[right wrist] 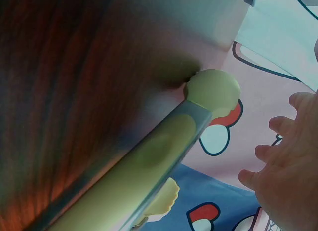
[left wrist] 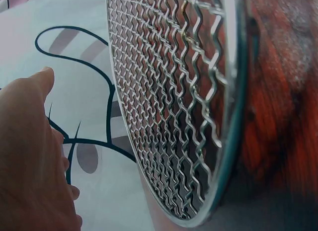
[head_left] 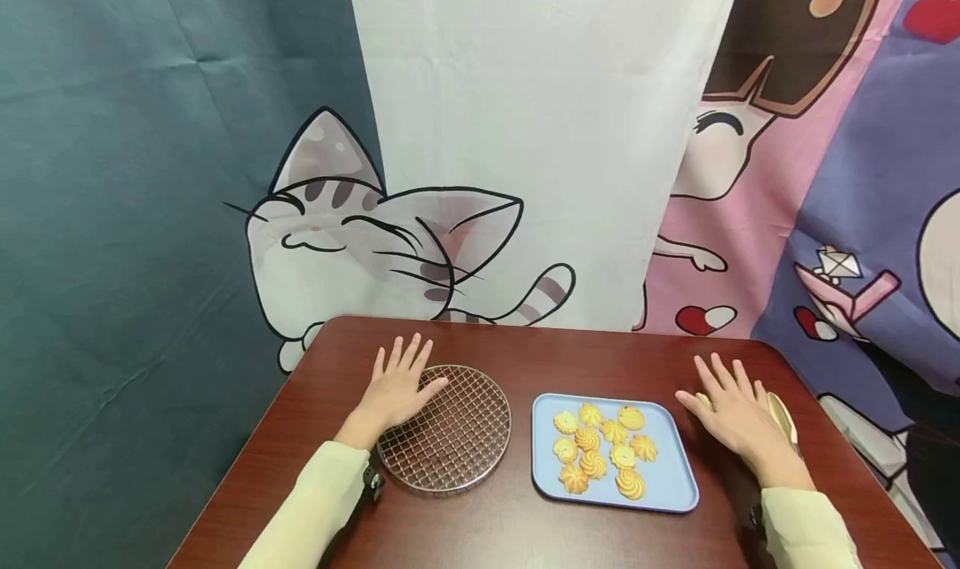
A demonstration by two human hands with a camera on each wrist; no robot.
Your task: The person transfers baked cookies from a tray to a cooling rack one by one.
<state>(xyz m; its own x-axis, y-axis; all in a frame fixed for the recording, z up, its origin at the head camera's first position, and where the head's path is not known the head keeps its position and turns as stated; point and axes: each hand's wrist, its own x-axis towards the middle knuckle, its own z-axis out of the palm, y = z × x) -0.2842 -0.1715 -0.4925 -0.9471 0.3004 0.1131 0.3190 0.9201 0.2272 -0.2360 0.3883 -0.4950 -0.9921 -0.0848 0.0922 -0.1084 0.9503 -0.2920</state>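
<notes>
My left hand [head_left: 393, 394] is held with fingers spread over the left edge of a round wire cooling rack [head_left: 450, 444], gripping nothing. In the left wrist view that hand [left wrist: 37, 156] shows beside the rack's crimped mesh [left wrist: 164, 92]. The right hand [head_left: 731, 411], fingers also spread, is over a pair of pale green tongs [head_left: 782, 417] and covers much of them. Seen from the right wrist, the tongs [right wrist: 144, 166] have a round knob at one end and a scalloped tip; the right hand [right wrist: 293, 166] is apart from them.
Between the hands lies a light blue tray [head_left: 517, 501] bearing several piped butter cookies [head_left: 592, 465]. Everything rests on a dark red-brown table [head_left: 420, 536] with rounded far corners. Right behind it hangs a cloth backdrop [head_left: 547, 136] printed with cartoon figures.
</notes>
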